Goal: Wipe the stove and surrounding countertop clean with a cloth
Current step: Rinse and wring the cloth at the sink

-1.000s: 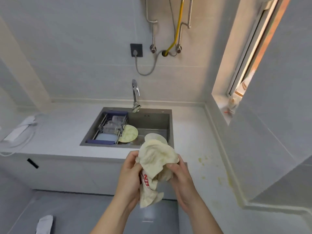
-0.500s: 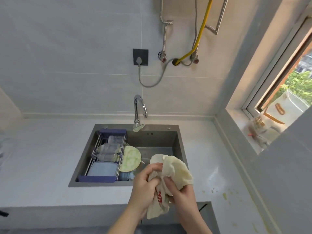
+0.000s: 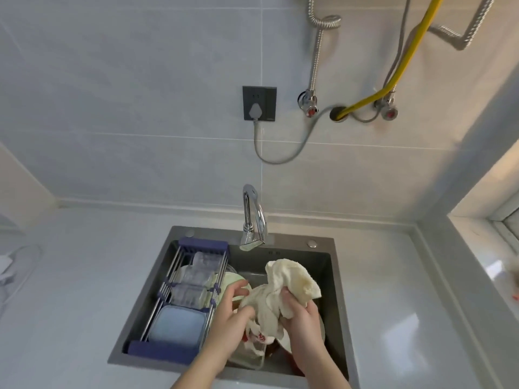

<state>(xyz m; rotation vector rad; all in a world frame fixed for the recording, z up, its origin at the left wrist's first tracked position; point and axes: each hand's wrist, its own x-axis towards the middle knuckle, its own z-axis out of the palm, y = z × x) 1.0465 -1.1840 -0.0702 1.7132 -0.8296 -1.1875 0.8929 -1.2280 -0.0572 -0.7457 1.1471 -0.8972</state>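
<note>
You have the cloth (image 3: 283,293) bunched over the sink (image 3: 335,282) — a cream, nubby terry towel, crumpled into soft folds, with red lettering on the part hanging low between your wrists. Your right hand (image 3: 302,318) is curled round the upper wad, fingers buried in the pile. Your left hand (image 3: 231,313) grips the lower part with thumb and inner fingers, while the outer fingers stick out fairly straight toward the green plate (image 3: 229,282).

The sink is a dark grey, matte, square-cornered basin set into a pale, glossy tabletop (image 3: 393,318). A curved chrome faucet (image 3: 254,220) stands at its back rim, its spout just above the cloth. On the basin's left side sits a wire rack (image 3: 174,301) with navy end bars — clear ribbed glasses and a pale blue rounded-square dish lie in it. Grey tiles cover the wall.
</note>
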